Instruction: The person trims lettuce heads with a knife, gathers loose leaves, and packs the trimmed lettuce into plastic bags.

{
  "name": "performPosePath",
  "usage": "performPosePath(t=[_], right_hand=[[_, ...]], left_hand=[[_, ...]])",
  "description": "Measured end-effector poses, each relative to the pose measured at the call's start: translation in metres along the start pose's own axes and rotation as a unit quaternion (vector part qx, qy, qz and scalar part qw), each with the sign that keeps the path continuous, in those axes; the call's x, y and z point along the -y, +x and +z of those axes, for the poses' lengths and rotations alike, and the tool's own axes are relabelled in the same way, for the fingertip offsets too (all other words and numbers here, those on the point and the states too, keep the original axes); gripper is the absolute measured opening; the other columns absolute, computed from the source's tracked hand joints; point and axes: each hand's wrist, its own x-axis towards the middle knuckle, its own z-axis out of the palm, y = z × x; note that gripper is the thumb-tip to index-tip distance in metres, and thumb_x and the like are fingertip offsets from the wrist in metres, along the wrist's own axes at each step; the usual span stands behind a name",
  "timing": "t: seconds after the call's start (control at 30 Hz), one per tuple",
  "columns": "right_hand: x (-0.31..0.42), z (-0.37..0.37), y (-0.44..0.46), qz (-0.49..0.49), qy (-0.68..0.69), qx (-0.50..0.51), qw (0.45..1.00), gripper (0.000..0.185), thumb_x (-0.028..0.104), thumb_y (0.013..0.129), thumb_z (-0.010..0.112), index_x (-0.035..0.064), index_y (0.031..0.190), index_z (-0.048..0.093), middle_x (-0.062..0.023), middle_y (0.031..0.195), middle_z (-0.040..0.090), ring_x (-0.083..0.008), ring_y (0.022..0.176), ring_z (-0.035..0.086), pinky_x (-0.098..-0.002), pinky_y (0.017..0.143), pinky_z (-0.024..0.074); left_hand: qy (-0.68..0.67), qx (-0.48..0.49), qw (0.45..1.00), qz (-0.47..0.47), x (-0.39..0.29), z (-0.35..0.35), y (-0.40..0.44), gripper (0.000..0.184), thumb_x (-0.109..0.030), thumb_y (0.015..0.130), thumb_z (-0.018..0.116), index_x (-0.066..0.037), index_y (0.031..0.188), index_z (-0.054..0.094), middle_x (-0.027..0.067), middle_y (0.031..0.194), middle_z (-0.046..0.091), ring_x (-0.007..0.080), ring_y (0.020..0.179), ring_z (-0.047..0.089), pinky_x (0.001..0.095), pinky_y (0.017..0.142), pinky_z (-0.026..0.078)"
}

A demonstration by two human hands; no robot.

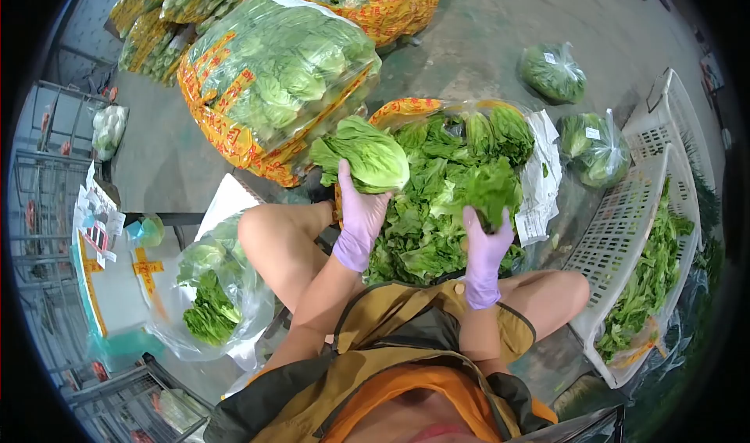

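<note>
Clearly, the left hand (362,215), in a thin lilac glove, grips a lettuce head (366,158) raised just beyond the left knee, at the near-left edge of the open sack (405,108); its thumb lies over the near side, while most of its fingers are hidden behind the leaves. The right hand (486,251), gloved alike, closes on a dark green leaf bunch (491,193) above the sack, and the bunch covers its fingertips, so how many leaves it holds cannot be told. More lettuce heads (500,130) stand at the sack's far side, and loose leaves (422,224) cover its contents nearer the person. Orange characters run over the full sack (285,76) at the far left, too creased and small to read; the stacked sacks (144,48) behind it are cut off by the top edge. White stickers mark two bagged lettuces (553,76) (595,158) at the right, their print illegible, as is that on the crumpled paper (541,179) at the sack's right rim. The plastic crate (613,244) holding leafy greens partly hides another behind it. Glare blurs the clear bag (254,294) beside the left knee, and the wire cages (55,201) fade into the dark lens border.
</note>
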Motion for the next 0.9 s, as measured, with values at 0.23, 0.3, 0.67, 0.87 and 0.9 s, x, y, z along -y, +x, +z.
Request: performPosePath(t=[0.23,0.3,0.67,0.87,0.9], right_hand=[[0.006,0.042,0.003,-0.140,-0.061,0.223,0.963,0.084,0.010,0.064,0.075,0.0003,0.134,0.029,-0.0166,0.120,0.047,-0.0215,0.112,0.046,-0.0320,0.096,0.0349],[-0.009,0.047,0.009,-0.153,-0.025,0.226,0.962,0.074,0.010,0.067,0.073,-0.0013,0.130,0.035,-0.0154,0.113,0.051,-0.0193,0.103,0.051,-0.0295,0.086,0.0409],[-0.019,0.023,0.009,0.127,0.317,0.349,0.873,0.037,0.031,0.082,0.061,-0.0018,0.097,0.055,-0.0088,0.075,0.059,-0.0105,0.053,0.052,-0.0203,0.040,0.0360],[-0.045,0.025,0.029,0.081,0.140,0.072,0.984,0.007,0.010,0.083,0.060,0.0050,0.086,0.063,-0.0017,0.069,0.060,-0.0044,0.045,0.043,-0.0169,0.039,0.0319],[-0.039,0.023,0.031,0.080,0.141,0.072,0.984,0.007,0.010,0.083,0.060,0.0050,0.086,0.063,-0.0017,0.069,0.060,-0.0044,0.045,0.043,-0.0169,0.039,0.0319]], left_hand=[[0.083,0.043,0.995,0.024,0.007,-0.012,-0.011,0.059,-0.038,0.084,0.057,-0.007,0.128,0.034,0.0087,0.129,0.041,0.0263,0.117,0.042,0.0448,0.097,0.038],[0.106,0.131,0.985,0.024,0.009,-0.015,-0.016,0.060,-0.036,0.081,0.062,-0.011,0.129,0.033,0.0075,0.131,0.038,0.0232,0.120,0.038,0.0458,0.095,0.037],[0.099,0.216,0.967,-0.096,0.017,-0.012,-0.020,0.047,-0.027,0.084,0.057,-0.007,0.123,0.040,0.0083,0.121,0.049,0.0218,0.106,0.051,0.0367,0.084,0.046],[0.177,0.222,0.959,-0.021,0.006,-0.056,-0.001,0.052,-0.010,0.080,0.061,-0.006,0.127,0.037,0.0087,0.122,0.048,0.0214,0.108,0.050,0.0366,0.087,0.046],[0.100,0.300,0.947,-0.065,0.001,-0.062,0.002,0.050,-0.007,0.081,0.059,-0.006,0.127,0.038,0.0085,0.121,0.048,0.0208,0.107,0.051,0.0353,0.085,0.047]])
